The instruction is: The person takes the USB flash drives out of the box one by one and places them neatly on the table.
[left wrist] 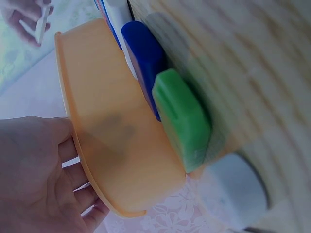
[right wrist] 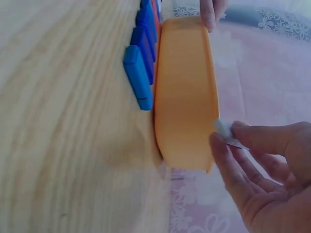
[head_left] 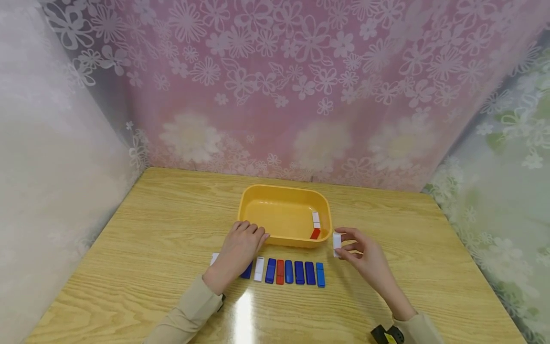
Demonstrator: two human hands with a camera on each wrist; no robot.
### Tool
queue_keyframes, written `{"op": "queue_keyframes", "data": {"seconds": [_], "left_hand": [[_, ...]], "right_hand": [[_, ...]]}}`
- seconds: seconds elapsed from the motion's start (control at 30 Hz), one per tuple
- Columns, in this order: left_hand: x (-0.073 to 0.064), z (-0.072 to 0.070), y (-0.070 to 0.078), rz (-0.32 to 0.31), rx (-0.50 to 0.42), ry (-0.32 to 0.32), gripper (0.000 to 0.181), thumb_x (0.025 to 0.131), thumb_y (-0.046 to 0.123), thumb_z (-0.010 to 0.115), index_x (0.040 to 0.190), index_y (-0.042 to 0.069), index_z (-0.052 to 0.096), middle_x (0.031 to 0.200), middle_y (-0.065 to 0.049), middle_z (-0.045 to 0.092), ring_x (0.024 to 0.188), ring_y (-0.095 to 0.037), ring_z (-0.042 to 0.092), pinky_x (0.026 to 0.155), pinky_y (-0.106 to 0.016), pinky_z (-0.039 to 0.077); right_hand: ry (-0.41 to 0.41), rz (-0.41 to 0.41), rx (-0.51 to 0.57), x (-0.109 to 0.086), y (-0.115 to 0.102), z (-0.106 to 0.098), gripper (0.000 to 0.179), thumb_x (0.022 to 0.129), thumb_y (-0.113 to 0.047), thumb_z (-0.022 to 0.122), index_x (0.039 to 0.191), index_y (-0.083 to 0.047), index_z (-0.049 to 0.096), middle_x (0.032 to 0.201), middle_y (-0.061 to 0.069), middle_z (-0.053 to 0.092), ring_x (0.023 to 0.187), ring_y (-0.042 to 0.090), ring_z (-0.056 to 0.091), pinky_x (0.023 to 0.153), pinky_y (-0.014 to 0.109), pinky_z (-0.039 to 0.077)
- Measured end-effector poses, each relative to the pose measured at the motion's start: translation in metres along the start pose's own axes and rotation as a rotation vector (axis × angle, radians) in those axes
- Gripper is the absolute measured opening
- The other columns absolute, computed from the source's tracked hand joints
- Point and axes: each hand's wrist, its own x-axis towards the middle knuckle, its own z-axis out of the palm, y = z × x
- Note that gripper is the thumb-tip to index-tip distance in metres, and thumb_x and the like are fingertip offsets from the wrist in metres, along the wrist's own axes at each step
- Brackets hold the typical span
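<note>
A small white plastic stick (head_left: 337,245), shaped like a USB flash drive, is pinched between the thumb and fingers of my right hand (head_left: 365,258), just off the right end of a yellow plastic box (head_left: 275,217). My left hand (head_left: 238,248) holds the box's near rim, its fingers bent over the edge. Inside the box at the right lie a white stick (head_left: 315,217) and a red stick (head_left: 315,233). Similar sticks form a row before the box, among them a red one (head_left: 280,271) and a light-blue one (head_left: 320,274). The left wrist view shows a green one (left wrist: 180,114).
The wooden table (head_left: 180,210) extends around the box on every side. A pink flowered curtain (head_left: 275,119) hangs behind it, with pale cloth at both sides. My left forearm covers part of the row's left end in the head view.
</note>
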Motion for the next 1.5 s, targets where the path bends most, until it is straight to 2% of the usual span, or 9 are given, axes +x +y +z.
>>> {"op": "queue_keyframes", "data": {"seconds": [0.13,0.37,0.7,0.83,0.93,1.1,1.5], "left_hand": [[0.0,0.0,0.0,-0.002,-0.005,-0.006,0.024,0.101,0.028,0.065,0.083,0.012,0.067,0.076,-0.001,0.066,0.077,-0.023,0.061,0.081,-0.037,0.05],[0.0,-0.001,0.0,-0.003,-0.01,-0.016,0.025,0.101,0.028,0.064,0.083,0.012,0.067,0.076,-0.001,0.066,0.077,-0.022,0.061,0.082,-0.037,0.05],[0.0,-0.002,0.0,0.0,-0.01,-0.007,0.024,0.101,0.028,0.065,0.083,0.012,0.068,0.076,-0.001,0.066,0.077,-0.022,0.062,0.081,-0.038,0.05],[0.0,-0.002,0.0,0.001,-0.009,-0.003,0.024,0.101,0.028,0.064,0.083,0.012,0.067,0.076,-0.001,0.066,0.077,-0.022,0.062,0.08,-0.037,0.05],[0.001,-0.003,0.0,0.002,-0.007,-0.002,0.024,0.101,0.028,0.064,0.083,0.012,0.067,0.075,-0.001,0.066,0.077,-0.022,0.062,0.08,-0.037,0.05],[0.001,-0.004,0.0,0.0,-0.018,-0.001,0.024,0.101,0.028,0.065,0.083,0.012,0.067,0.075,-0.001,0.066,0.076,-0.022,0.061,0.08,-0.037,0.05],[0.001,-0.004,0.0,-0.011,-0.023,-0.02,0.024,0.101,0.028,0.064,0.084,0.012,0.069,0.077,-0.001,0.067,0.077,-0.023,0.061,0.081,-0.038,0.05]], "right_hand": [[-0.08,0.056,-0.015,-0.007,0.005,0.001,0.045,0.088,0.004,0.074,0.13,-0.006,0.062,0.111,0.017,0.066,0.083,0.017,0.072,0.069,0.034,0.061],[-0.166,0.142,-0.09,-0.015,0.008,0.008,0.042,0.087,0.0,0.076,0.127,-0.004,0.063,0.107,0.013,0.067,0.08,0.015,0.07,0.064,0.025,0.057],[-0.236,0.153,-0.105,-0.018,0.01,0.017,0.043,0.084,-0.001,0.08,0.122,0.004,0.062,0.102,0.011,0.065,0.075,0.013,0.065,0.062,0.023,0.053],[-0.232,0.226,-0.117,-0.017,0.007,0.02,0.043,0.083,0.0,0.081,0.122,0.004,0.063,0.102,0.009,0.064,0.074,0.014,0.064,0.061,0.024,0.052],[-0.225,0.26,-0.164,-0.017,0.004,0.021,0.043,0.081,-0.003,0.083,0.121,0.002,0.065,0.101,0.006,0.063,0.074,0.013,0.063,0.06,0.024,0.051],[-0.224,0.238,-0.259,-0.018,0.003,0.022,0.043,0.079,-0.008,0.086,0.118,-0.001,0.069,0.099,0.002,0.062,0.074,0.012,0.059,0.062,0.023,0.048],[-0.236,0.165,-0.281,-0.026,0.004,0.023,0.041,0.081,-0.008,0.084,0.118,0.002,0.068,0.094,0.001,0.058,0.072,0.009,0.059,0.062,0.022,0.049]]}}
